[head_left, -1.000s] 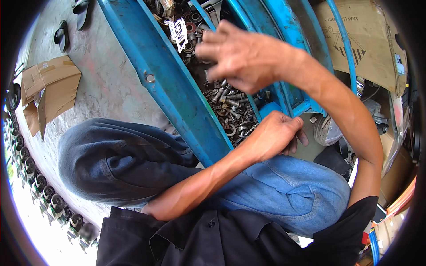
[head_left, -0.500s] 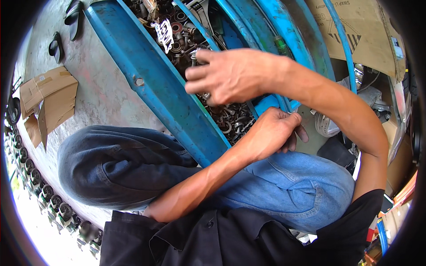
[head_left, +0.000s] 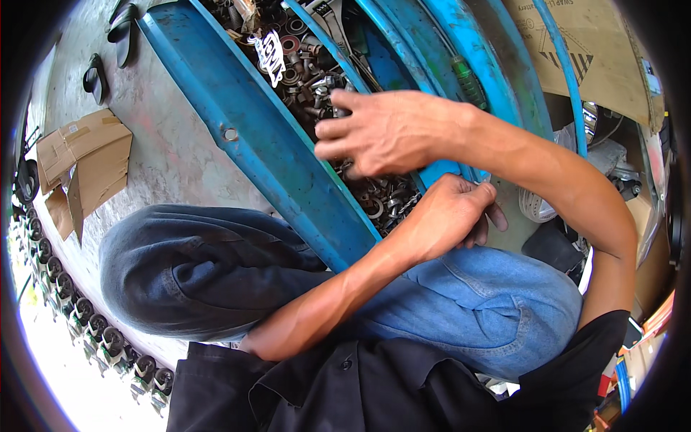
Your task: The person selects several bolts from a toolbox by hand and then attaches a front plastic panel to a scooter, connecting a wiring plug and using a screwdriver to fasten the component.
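My right hand [head_left: 385, 133] hovers over a blue metal toolbox tray [head_left: 252, 151], its fingers spread and slightly blurred, with no object visible in them. Below those fingers, loose bolts and nuts [head_left: 385, 201] fill the tray, along with washers and bearings [head_left: 294, 45]. My left hand [head_left: 461, 212] is by the toolbox's near end, above my bent leg. Its thumb and forefinger are pressed together, while the other fingers hang curled; whatever the pinch holds is too small to make out. A white sticker [head_left: 272, 57] lies among the hardware.
Beyond the tray, another compartment holds an adjustable wrench [head_left: 337, 29] and a green-handled screwdriver [head_left: 468, 81]. Flattened cardboard [head_left: 597, 65] leans at the far right. On the left floor are a folded carton [head_left: 86, 162] and black sandals [head_left: 122, 34].
My right hand has shifted slightly right and nearer over the hardware, its fingers still apart. My left hand keeps its pinch in nearly the same place. The whole view has moved a little.
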Available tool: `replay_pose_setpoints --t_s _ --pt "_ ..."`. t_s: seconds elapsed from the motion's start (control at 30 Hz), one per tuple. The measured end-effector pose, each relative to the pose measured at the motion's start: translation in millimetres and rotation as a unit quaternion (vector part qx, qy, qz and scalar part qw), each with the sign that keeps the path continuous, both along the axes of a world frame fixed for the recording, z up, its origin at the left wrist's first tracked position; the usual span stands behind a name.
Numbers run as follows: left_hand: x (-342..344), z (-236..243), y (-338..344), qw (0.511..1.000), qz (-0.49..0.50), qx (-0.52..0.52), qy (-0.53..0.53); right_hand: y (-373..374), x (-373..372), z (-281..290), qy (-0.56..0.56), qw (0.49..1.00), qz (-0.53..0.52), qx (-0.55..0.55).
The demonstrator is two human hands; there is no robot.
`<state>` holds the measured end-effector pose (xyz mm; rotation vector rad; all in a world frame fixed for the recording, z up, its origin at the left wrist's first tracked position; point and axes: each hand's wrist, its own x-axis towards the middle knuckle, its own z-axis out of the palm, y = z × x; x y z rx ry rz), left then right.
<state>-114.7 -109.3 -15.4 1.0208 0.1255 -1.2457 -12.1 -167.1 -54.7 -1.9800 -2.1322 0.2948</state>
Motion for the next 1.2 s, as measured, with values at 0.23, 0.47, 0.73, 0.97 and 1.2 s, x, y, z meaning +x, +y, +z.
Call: replay_pose_setpoints --t_s 0.23,0.47,0.73,0.97,1.2 --pt "-0.9 -3.8 -0.7 1.0 0.005 -0.005 0.017 -2.1 25.6 -0.8 -0.085 0.992 -0.07 0.055" --pt "-2.0 -4.7 1.2 1.0 0.012 0.003 0.007 4.2 13.0 11.1 -0.003 0.996 -0.078 0.034" --pt "-2.4 -6.5 0.4 1.0 0.01 0.01 -0.011 -5.2 34.8 10.5 -0.137 0.973 -0.184 0.028" --pt "-0.5 -3.2 2.7 1.0 0.013 0.022 -0.013 -4.6 12.0 17.9 0.03 0.997 -0.059 -0.04" --pt "-3.8 -9.8 -0.5 1.0 0.017 -0.001 0.007 4.6 29.6 9.6 -0.166 0.974 -0.156 0.019"
